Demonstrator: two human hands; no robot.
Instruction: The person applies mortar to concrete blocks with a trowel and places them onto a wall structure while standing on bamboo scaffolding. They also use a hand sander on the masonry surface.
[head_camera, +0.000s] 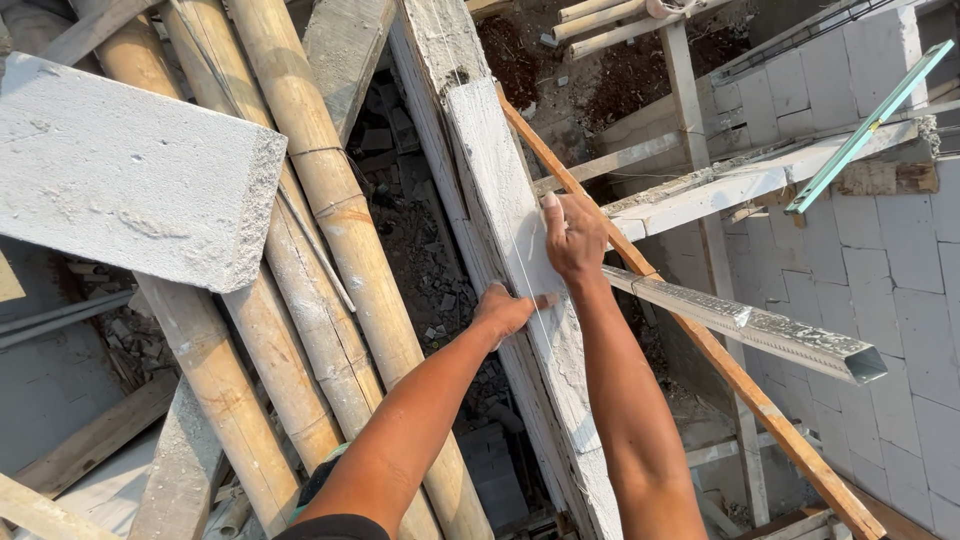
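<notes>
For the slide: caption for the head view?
Left hand and right hand pressed on a mortar-crusted white plank beside bamboo poles.

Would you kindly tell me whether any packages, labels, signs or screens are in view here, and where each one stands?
None in view: no package, label, sign or screen.
Both hands, left hand and right hand, rest on a bare whitish plank.
Around it: bamboo poles, a grey block and a metal channel, all unmarked.

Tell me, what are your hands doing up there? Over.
Left hand flat on the mortar-smeared white beam. Right hand pressing it higher up. Thin string runs between them. Bamboo poles alongside.
</notes>
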